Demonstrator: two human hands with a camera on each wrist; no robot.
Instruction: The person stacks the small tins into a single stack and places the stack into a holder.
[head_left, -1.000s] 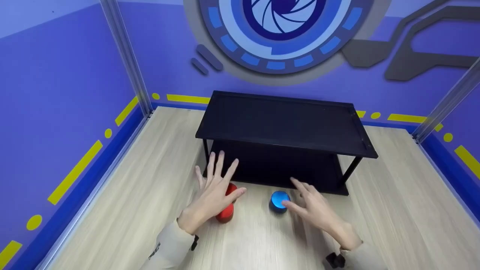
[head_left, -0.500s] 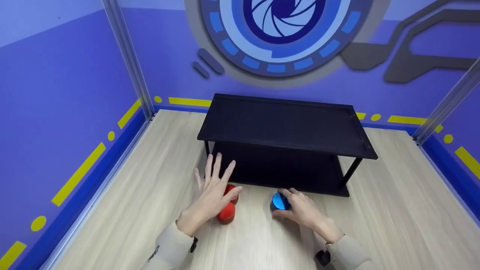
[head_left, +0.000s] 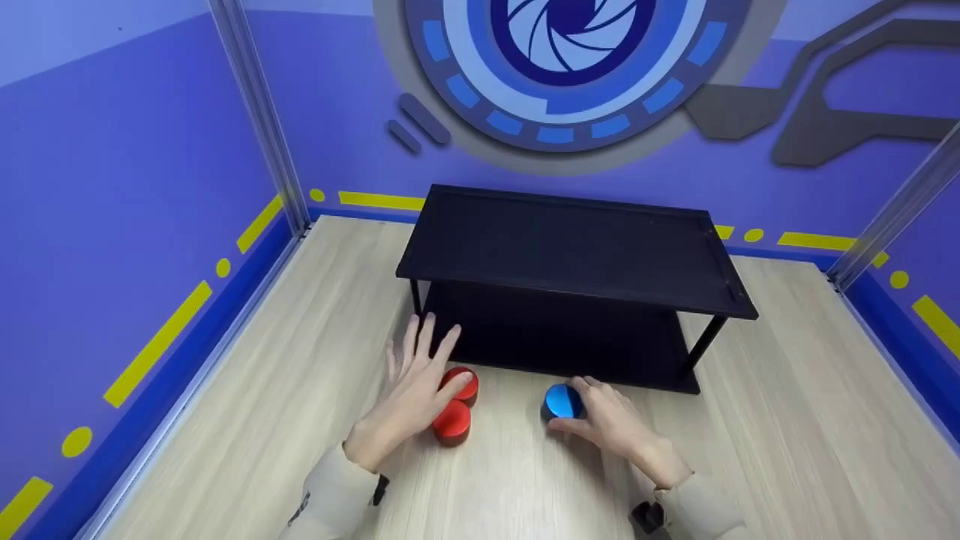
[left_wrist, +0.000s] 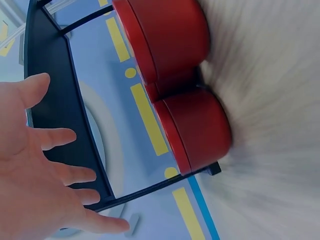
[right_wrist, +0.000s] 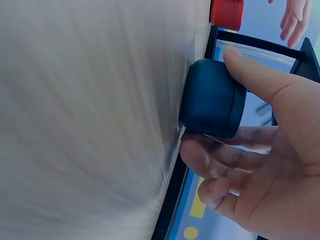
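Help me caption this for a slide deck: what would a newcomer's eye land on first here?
Likely the two red round tins, side by side on the pale wooden floor under the open left hand. Next, the blue tin to their right, which the right hand grips with thumb and fingers curled round it. Behind both stands a low black two-tier shelf against the purple wall with its big round blue emblem.

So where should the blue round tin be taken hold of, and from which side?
Grip the blue tin round its low curved side wall, coming from above and its right, as the right hand does: thumb on one side, fingers opposite. The flat lid offers nothing to pinch.
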